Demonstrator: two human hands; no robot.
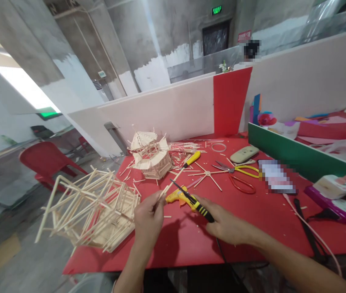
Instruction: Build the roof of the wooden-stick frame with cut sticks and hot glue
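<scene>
My left hand point(148, 217) is closed in a pinch on a thin wooden stick point(173, 182) that slants up to the right. My right hand point(226, 224) is closed around a yellow and black glue gun point(188, 198), its thin nozzle pointing up-left at the stick. Both hands hover over the red table top point(252, 219). Just left of my left hand stands a large open frame model of wooden sticks point(90, 209). A smaller stick house with a roof point(150, 154) stands further back.
Loose sticks litter the middle. A yellow utility knife point(191, 158), yellow-handled scissors point(240, 169), a tape ring point(218, 147) and a grey case point(244, 154) lie behind. A green divider point(297, 156), purple box point(337, 199) and cables point(310, 230) sit right. A red chair point(46, 162) is left.
</scene>
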